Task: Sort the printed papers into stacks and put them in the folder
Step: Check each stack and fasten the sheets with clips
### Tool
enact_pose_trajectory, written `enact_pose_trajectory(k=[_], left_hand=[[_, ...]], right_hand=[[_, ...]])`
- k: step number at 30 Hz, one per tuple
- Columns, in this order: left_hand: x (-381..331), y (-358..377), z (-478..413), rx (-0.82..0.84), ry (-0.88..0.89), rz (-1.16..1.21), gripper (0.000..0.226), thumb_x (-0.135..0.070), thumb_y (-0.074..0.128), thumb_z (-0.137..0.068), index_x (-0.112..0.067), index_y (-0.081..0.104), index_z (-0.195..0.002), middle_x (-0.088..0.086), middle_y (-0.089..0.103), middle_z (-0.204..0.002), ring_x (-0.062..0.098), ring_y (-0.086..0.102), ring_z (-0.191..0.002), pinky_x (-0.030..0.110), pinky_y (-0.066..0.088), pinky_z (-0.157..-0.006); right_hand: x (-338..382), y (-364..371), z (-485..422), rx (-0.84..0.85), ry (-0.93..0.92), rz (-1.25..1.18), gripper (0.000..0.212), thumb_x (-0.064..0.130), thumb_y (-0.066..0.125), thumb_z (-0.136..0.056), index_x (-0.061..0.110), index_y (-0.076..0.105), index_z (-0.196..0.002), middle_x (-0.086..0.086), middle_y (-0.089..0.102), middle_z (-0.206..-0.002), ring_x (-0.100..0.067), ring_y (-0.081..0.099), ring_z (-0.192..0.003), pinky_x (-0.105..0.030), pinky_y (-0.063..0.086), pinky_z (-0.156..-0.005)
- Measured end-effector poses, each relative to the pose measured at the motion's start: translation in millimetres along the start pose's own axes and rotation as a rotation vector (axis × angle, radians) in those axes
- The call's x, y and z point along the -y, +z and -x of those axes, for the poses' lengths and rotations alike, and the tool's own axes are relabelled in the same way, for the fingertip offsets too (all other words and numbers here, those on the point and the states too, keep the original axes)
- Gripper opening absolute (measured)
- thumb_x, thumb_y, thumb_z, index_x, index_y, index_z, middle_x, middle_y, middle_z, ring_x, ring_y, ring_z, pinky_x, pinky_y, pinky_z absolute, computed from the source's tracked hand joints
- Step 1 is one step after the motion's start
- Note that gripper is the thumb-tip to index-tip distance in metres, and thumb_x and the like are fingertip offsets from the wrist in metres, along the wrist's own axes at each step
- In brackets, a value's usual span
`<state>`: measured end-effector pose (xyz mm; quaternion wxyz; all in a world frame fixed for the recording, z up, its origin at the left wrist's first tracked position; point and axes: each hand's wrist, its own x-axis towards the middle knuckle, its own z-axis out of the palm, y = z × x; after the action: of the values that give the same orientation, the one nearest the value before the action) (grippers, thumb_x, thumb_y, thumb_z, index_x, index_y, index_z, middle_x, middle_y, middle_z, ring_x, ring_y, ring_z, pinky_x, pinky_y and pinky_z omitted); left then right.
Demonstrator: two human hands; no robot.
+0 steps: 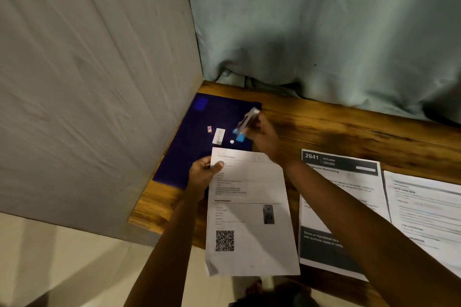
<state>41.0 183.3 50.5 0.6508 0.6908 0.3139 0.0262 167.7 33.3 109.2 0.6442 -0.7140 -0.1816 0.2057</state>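
A dark blue folder (192, 137) lies closed in the table's far left corner, against the wall. My left hand (202, 176) pinches the top left corner of a printed sheet with a QR code (249, 219), which overhangs the table's front edge. My right hand (262, 136) grips a small blurred white and blue object (243, 126) above the folder; I cannot tell what it is. A stack topped by a sheet headed 2641 KITCHEN (334, 207) lies to the right, partly under my right forearm. Another printed stack (429, 212) lies beside it at the right edge.
The wooden table (336, 127) ends at a grey wall (87, 95) on the left and a pale green curtain (324, 20) behind. A few small labels (218, 136) sit on the folder. Pale floor (74, 269) shows below left.
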Motion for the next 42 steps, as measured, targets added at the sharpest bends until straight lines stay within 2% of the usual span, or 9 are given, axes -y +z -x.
enact_pose_trajectory(k=[3, 10, 17, 20, 22, 27, 30, 37, 42], left_hand=[[1.9, -1.2, -2.1, -0.002, -0.016, 0.006, 0.022, -0.011, 0.065, -0.089, -0.003, 0.066, -0.11, 0.009, 0.072, -0.094, 0.021, 0.07, -0.08, 0.03, 0.058, -0.068], [8.7, -2.2, -2.4, 0.001, -0.018, 0.016, 0.022, -0.01, 0.059, -0.093, -0.005, 0.062, -0.115, 0.013, 0.07, -0.102, 0.029, 0.069, -0.09, 0.041, 0.059, -0.076], [6.7, -5.5, -3.0, -0.018, -0.017, 0.009, 0.024, -0.01, 0.058, -0.094, -0.004, 0.061, -0.117, 0.015, 0.07, -0.104, 0.03, 0.069, -0.091, 0.044, 0.058, -0.08], [1.6, -6.6, -1.1, -0.003, 0.002, 0.026, 0.022, -0.009, 0.056, -0.095, -0.005, 0.061, -0.115, 0.012, 0.07, -0.103, 0.025, 0.069, -0.087, 0.036, 0.059, -0.073], [-3.8, -5.8, 0.4, 0.014, 0.022, 0.021, 0.021, -0.009, 0.056, -0.095, -0.007, 0.061, -0.115, 0.009, 0.07, -0.102, 0.022, 0.07, -0.085, 0.03, 0.058, -0.069], [-24.2, 1.4, 4.0, 0.052, 0.13, 0.016, 0.021, -0.007, 0.057, -0.094, -0.003, 0.062, -0.114, 0.01, 0.07, -0.103, 0.018, 0.07, -0.085, 0.025, 0.058, -0.067], [-29.2, 2.3, 10.7, 0.063, 0.166, -0.003, 0.02, -0.009, 0.056, -0.095, -0.002, 0.061, -0.113, 0.007, 0.069, -0.1, 0.015, 0.068, -0.085, 0.025, 0.057, -0.069], [6.2, -22.0, 39.4, 0.209, 0.109, -0.3, 0.023, -0.021, 0.044, -0.102, -0.01, 0.064, -0.104, 0.01, 0.069, -0.102, 0.026, 0.067, -0.094, 0.04, 0.056, -0.081], [34.6, -30.9, 62.1, 0.181, 0.086, -0.532, 0.015, -0.022, 0.045, -0.101, -0.022, 0.057, -0.092, -0.006, 0.06, -0.08, 0.008, 0.057, -0.073, 0.022, 0.046, -0.066]], right_hand=[[-7.1, -30.1, -4.5, -0.184, -0.092, 0.391, 0.04, 0.009, 0.057, -0.093, 0.008, 0.048, -0.132, -0.002, 0.061, -0.115, -0.014, 0.059, -0.103, -0.012, 0.049, -0.074], [-70.6, -80.0, -9.3, -0.114, 0.171, 1.125, 0.026, 0.013, 0.053, -0.094, 0.006, 0.063, -0.118, -0.013, 0.067, -0.098, -0.024, 0.064, -0.083, -0.033, 0.056, -0.072], [-84.3, -85.2, -9.5, -0.15, 0.18, 1.025, 0.031, 0.018, 0.056, -0.093, 0.008, 0.06, -0.123, -0.015, 0.064, -0.115, -0.027, 0.061, -0.101, -0.039, 0.054, -0.086], [-65.3, -74.8, 2.3, -0.312, 0.002, 0.801, 0.041, 0.033, 0.051, -0.096, 0.011, 0.054, -0.131, -0.014, 0.052, -0.134, -0.033, 0.043, -0.128, -0.047, 0.04, -0.104], [-41.9, -58.7, 13.6, -0.205, -0.155, 0.723, 0.047, 0.035, 0.05, -0.097, 0.011, 0.048, -0.137, -0.012, 0.047, -0.141, -0.028, 0.037, -0.134, -0.042, 0.034, -0.109], [-14.7, -20.9, 8.9, 0.179, -0.264, 0.939, 0.033, 0.023, 0.05, -0.097, 0.008, 0.055, -0.126, -0.014, 0.066, -0.11, -0.023, 0.062, -0.096, -0.024, 0.045, -0.075], [-10.6, -16.3, 5.3, 0.118, -0.276, 0.838, 0.018, 0.006, 0.049, -0.094, 0.004, 0.066, -0.099, -0.014, 0.068, -0.091, -0.026, 0.063, -0.081, -0.027, 0.046, -0.068], [2.9, -43.0, -6.6, -0.081, -0.146, 0.761, 0.021, 0.005, 0.049, -0.093, 0.001, 0.068, -0.101, -0.018, 0.067, -0.103, -0.029, 0.06, -0.096, -0.035, 0.049, -0.084], [2.6, -55.1, -17.6, -0.159, -0.059, 0.797, 0.023, 0.011, 0.047, -0.096, 0.005, 0.068, -0.106, -0.016, 0.066, -0.11, -0.031, 0.06, -0.101, -0.027, 0.043, -0.08]])
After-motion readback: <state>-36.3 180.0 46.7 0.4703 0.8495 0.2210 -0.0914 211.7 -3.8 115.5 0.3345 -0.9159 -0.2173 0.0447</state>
